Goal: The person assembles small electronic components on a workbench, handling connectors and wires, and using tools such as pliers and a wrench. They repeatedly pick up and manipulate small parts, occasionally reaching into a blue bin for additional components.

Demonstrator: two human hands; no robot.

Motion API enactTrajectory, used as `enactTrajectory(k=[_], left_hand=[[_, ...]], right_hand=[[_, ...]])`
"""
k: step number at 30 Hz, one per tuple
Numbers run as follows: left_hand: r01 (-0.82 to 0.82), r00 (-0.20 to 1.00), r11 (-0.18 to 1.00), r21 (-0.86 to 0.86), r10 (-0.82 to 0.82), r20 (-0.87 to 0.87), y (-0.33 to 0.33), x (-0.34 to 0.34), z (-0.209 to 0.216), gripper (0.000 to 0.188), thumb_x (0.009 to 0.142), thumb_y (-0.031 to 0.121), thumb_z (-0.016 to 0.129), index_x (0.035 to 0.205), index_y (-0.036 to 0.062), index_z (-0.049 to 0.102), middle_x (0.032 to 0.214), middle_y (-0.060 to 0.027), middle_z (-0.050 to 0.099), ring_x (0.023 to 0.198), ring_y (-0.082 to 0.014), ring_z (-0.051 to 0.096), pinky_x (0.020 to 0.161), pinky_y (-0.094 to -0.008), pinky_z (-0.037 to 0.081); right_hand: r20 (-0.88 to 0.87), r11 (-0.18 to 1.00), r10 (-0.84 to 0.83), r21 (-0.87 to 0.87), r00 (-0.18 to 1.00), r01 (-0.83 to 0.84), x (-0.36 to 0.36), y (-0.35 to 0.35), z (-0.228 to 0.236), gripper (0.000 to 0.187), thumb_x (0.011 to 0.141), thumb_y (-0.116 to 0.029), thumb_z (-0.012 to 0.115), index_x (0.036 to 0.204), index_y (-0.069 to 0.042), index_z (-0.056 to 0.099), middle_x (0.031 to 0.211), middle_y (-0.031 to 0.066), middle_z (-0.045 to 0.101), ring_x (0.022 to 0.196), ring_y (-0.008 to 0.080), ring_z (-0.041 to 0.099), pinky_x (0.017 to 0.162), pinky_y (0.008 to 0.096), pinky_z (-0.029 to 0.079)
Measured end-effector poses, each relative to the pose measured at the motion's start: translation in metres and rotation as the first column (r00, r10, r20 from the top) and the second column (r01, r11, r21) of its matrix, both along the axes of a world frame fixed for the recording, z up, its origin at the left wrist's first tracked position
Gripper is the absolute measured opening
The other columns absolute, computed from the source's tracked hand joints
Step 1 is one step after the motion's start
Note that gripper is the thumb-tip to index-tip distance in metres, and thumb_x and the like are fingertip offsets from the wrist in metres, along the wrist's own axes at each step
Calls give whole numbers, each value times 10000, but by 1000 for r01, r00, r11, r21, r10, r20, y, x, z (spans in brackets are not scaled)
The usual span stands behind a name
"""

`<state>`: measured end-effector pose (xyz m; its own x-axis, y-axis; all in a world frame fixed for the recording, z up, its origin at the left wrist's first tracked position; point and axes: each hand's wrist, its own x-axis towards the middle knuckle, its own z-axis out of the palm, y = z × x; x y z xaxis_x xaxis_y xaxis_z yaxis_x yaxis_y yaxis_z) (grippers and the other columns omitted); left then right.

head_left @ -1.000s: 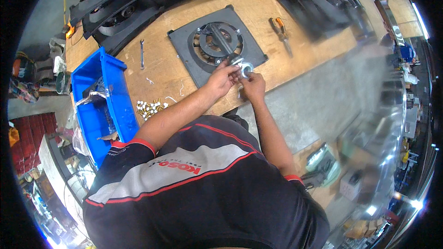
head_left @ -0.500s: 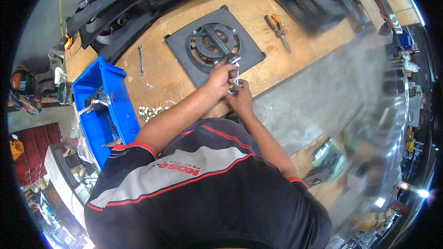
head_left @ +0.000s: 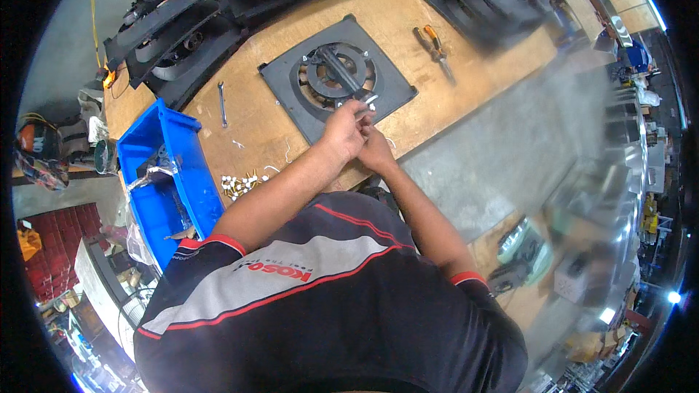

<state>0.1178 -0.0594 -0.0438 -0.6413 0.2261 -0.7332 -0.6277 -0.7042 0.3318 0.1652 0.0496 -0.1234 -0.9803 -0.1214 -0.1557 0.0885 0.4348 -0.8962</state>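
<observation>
A black square plate (head_left: 291, 76) with a round slotted ring lies on the wooden table, and a black tube (head_left: 339, 69) runs across the ring toward me. At the tube's near end, a pale fitting (head_left: 370, 97) shows just beyond my fingers. My left hand (head_left: 346, 129) is closed beside that end; its grip is partly hidden. Pressed against it from the right, my right hand (head_left: 375, 151) has its fingers closed too. A thin white strand (head_left: 392, 143) curls out beside the right hand. Small brass-coloured and white fittings (head_left: 239, 185) lie near my left forearm.
A blue bin (head_left: 191, 167) stands at the left with plastic and dark parts in it. On the table are a wrench (head_left: 223, 105) and orange-and-black pliers (head_left: 437, 51). Black plates and housings (head_left: 182, 22) line the far edge.
My right hand has risen to meet my left hand at the tube's end. The white strand, which hung between the hands, now curls out to the right.
</observation>
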Motion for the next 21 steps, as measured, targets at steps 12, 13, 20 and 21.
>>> enactTrajectory(k=[12,13,20,21], left_hand=[[-29,998,995,90,34,-49,-3,0,19,196,885,178,570,983,10,595,891,-134,638,752,-190,634,663,-266,525],[-27,998,995,94,33,-61,-3,2,23,192,885,180,570,976,12,593,897,-135,638,763,-198,636,672,-277,529],[27,990,989,145,-6,-143,-1,-6,36,150,874,159,583,959,38,557,968,-133,601,827,-236,636,740,-325,541],[36,989,989,143,-15,-144,2,-7,40,156,871,151,586,975,43,546,988,-128,590,833,-240,635,750,-329,540]], right_hand=[[-297,953,255,240,920,-186,-17,-19,-81,628,885,-306,627,1413,-40,414,1485,197,409,1378,343,392,1124,432,324],[-242,966,234,168,942,-197,-14,-14,-79,671,884,-322,629,1444,-40,388,1512,194,383,1402,335,366,1143,424,302],[22,981,193,-13,981,-193,-1,-26,43,693,904,-322,621,1477,-49,346,1553,187,314,1452,335,276,1178,423,242],[18,981,193,20,981,-194,-1,-23,47,695,902,-322,626,1477,-49,347,1557,186,307,1452,336,276,1178,422,241]])
